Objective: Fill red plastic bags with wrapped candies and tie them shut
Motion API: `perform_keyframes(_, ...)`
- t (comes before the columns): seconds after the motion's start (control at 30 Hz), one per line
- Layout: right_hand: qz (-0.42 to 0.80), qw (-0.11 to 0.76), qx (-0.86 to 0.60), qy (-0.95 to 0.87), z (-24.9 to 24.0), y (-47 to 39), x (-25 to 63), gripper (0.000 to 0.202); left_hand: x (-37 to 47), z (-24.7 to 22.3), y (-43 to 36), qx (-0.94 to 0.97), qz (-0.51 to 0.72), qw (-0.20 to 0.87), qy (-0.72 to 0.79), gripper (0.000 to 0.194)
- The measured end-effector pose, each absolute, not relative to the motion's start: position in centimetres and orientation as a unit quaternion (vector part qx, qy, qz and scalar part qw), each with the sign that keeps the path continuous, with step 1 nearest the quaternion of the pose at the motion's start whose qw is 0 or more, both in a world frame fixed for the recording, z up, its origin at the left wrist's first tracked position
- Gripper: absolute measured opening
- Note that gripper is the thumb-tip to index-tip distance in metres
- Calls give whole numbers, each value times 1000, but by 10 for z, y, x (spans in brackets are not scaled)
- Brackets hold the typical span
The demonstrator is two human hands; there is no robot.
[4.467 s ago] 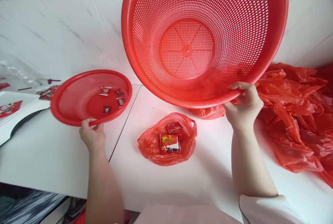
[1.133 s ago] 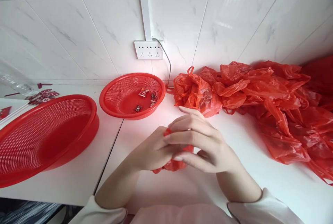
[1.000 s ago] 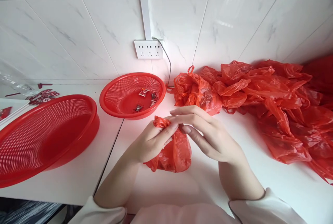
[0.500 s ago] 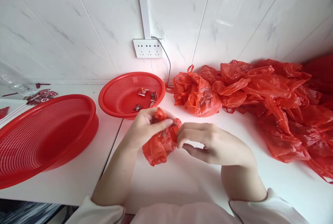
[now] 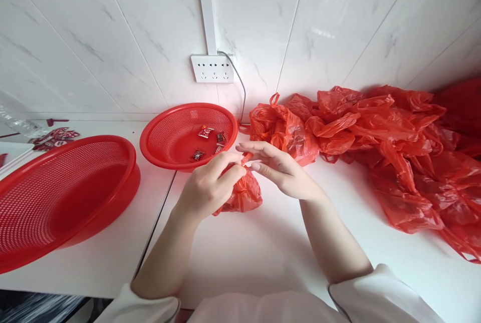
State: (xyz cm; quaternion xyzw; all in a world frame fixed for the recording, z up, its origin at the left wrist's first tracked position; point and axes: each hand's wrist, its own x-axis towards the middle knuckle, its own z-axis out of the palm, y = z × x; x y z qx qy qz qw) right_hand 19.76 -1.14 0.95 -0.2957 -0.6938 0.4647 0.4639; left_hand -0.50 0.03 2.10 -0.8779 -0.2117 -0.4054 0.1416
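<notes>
A small red plastic bag [image 5: 246, 195], bunched at the top, hangs just over the white table in front of me. My left hand [image 5: 210, 188] pinches its gathered neck between thumb and fingers. Beside the neck, my right hand [image 5: 278, 168] has its fingers stretched out and its thumb apart, the fingertips close to the bag's top; whether they touch it I cannot make out. The bag's contents are hidden. Behind my left hand stands a round red mesh basket [image 5: 165, 145] with a few small wrapped packets [image 5: 205, 132] inside.
A larger red basket [image 5: 128, 163] sits at the left. Crumpled red plastic bags [image 5: 376, 122] are heaped along the right and back. Small red packets [image 5: 54, 137] and a clear plastic bottle [image 5: 18, 121] lie far left. A cable [image 5: 242, 80] runs down from the wall socket [image 5: 213, 69].
The bag's body has swung slightly right and up, with its neck still in my left hand. My right hand has moved up and left and opened its fingers.
</notes>
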Motion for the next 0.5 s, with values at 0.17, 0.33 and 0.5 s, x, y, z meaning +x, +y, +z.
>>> perform_keyframes(0.17, 436, 533, -295, -663, 7, -10, 198, 17, -6, 20, 5, -852, -472, 120, -191, 22)
perform_keyframes(0.33, 364, 618, -367, -592, 8, -10, 201, 10, -14, 29, 7, -862, -463, 80, -192, 24)
perform_keyframes(0.5, 221, 650, -446, -574, 12, -13, 207, 10, -28, 38, 8, -836, -486, 101, -233, 12)
